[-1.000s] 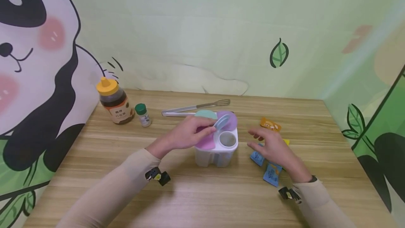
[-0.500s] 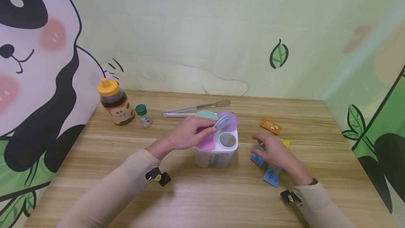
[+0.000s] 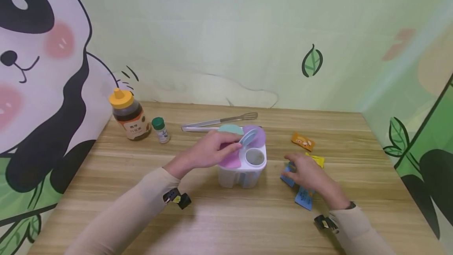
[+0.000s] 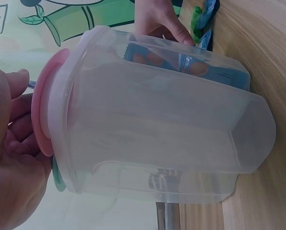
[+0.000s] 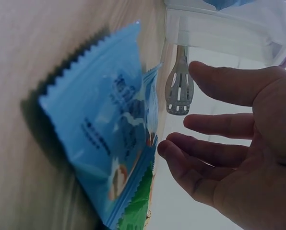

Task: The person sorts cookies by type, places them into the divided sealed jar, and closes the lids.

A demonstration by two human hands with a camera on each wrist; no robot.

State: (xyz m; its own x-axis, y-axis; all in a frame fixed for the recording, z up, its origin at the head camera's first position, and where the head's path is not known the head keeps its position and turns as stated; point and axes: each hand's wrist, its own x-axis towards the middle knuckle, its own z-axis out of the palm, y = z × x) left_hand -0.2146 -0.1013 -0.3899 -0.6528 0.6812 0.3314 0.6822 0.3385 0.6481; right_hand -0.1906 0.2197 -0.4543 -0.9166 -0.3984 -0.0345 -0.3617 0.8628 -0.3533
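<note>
At the centre of the head view, my left hand (image 3: 212, 150) pinches a light-blue lid (image 3: 249, 138), tilted up beside the uncovered round opening of a white container (image 3: 236, 178); pink, green and purple lids cover its other openings. Through its clear wall, upper centre of the left wrist view, blue packets (image 4: 208, 72) show inside. Right of centre in the head view, my right hand (image 3: 309, 172), thumb and fingers apart and holding nothing, hovers over more blue packets (image 3: 303, 198) on the table (image 3: 230, 223), near a yellow packet (image 3: 317, 161).
</note>
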